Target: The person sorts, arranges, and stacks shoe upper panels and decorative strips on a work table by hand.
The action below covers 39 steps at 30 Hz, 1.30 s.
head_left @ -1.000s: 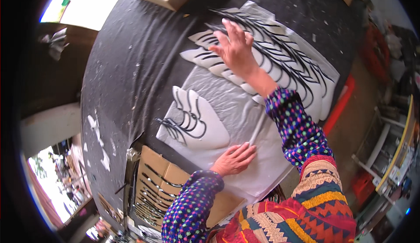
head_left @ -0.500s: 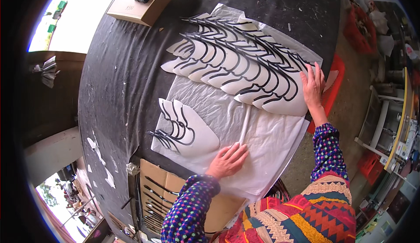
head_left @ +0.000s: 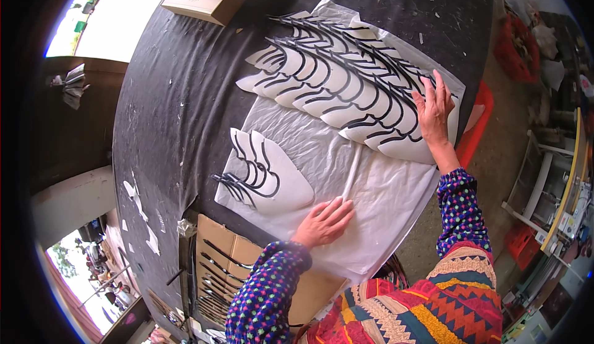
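Overlapping rows of white, leaf-shaped flat pieces with black edges [head_left: 346, 87] lie on crinkled white sheeting [head_left: 390, 201]. My right hand [head_left: 436, 108] is over the right end of these rows, fingers stretched and apart, with nothing held. Flat on the sheeting, near the end of a thin white stick [head_left: 352, 170], rests my left hand [head_left: 325, 222]. Its fingers are extended; whether they touch the stick I cannot tell. To its left a smaller stack of similar black-edged white pieces [head_left: 266, 177] sits on the sheeting.
A black-covered table [head_left: 167, 115] carries everything. A cardboard box [head_left: 213, 0] with a small black object stands at the far left. Several slim tools lie on cardboard [head_left: 216, 251] near my left sleeve. A red crate [head_left: 476, 121] is beside the right table edge.
My right hand has lifted and shifted slightly left and away over the rows, its fingers more spread. My left hand stays almost in place. The whole view has shifted a little.
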Each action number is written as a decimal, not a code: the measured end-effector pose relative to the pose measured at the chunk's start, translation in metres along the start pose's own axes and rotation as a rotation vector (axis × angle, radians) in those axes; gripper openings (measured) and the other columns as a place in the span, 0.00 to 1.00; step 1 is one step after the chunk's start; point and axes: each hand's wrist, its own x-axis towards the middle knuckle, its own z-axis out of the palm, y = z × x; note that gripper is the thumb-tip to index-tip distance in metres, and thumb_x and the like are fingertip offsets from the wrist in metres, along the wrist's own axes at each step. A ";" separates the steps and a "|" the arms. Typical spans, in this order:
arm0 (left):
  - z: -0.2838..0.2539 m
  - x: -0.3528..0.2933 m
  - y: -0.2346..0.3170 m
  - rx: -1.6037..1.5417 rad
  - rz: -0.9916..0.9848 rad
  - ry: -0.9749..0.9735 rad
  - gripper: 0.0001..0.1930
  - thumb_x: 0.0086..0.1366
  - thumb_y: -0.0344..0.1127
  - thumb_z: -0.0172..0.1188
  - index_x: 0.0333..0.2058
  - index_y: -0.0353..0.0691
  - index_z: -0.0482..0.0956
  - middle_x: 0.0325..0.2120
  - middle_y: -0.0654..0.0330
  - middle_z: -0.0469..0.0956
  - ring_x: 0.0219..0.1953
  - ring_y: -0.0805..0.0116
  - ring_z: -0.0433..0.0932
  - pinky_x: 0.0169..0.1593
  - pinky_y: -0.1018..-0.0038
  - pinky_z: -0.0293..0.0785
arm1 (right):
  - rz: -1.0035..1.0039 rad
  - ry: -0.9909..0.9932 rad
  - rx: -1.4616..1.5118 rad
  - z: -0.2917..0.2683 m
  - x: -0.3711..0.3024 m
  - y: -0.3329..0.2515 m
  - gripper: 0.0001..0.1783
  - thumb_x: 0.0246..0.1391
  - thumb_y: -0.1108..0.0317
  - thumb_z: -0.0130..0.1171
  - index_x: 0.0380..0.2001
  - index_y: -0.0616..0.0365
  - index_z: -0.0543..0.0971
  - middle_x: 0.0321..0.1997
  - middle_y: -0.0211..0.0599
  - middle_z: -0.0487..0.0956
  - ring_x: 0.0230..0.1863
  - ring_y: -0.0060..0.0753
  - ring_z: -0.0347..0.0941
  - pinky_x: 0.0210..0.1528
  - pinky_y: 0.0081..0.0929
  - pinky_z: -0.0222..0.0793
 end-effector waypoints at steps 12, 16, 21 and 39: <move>-0.001 -0.001 -0.001 0.016 0.010 0.012 0.26 0.57 0.40 0.56 0.56 0.49 0.68 0.62 0.66 0.63 0.63 0.67 0.62 0.61 0.68 0.57 | -0.120 -0.025 0.034 0.017 0.026 -0.025 0.26 0.60 0.46 0.49 0.54 0.51 0.72 0.64 0.43 0.62 0.61 0.44 0.59 0.57 0.43 0.55; 0.001 0.000 -0.001 0.013 0.018 0.011 0.26 0.56 0.41 0.57 0.56 0.50 0.69 0.62 0.66 0.63 0.63 0.67 0.62 0.62 0.68 0.56 | -0.156 -0.033 0.012 0.028 0.038 -0.030 0.28 0.61 0.44 0.46 0.55 0.51 0.71 0.64 0.43 0.62 0.62 0.44 0.59 0.57 0.43 0.54; 0.001 -0.001 -0.002 0.008 0.020 -0.001 0.27 0.55 0.41 0.57 0.56 0.50 0.69 0.62 0.66 0.63 0.63 0.66 0.61 0.62 0.67 0.55 | -0.153 -0.038 0.000 0.040 0.042 -0.034 0.29 0.60 0.42 0.45 0.54 0.53 0.72 0.64 0.44 0.63 0.62 0.44 0.59 0.56 0.44 0.55; -0.001 -0.004 -0.005 0.032 0.032 -0.030 0.30 0.56 0.45 0.55 0.59 0.49 0.64 0.64 0.65 0.59 0.64 0.69 0.59 0.65 0.68 0.51 | -0.247 -0.032 0.059 0.053 0.074 -0.060 0.30 0.60 0.42 0.45 0.58 0.48 0.70 0.66 0.43 0.60 0.64 0.41 0.57 0.57 0.42 0.51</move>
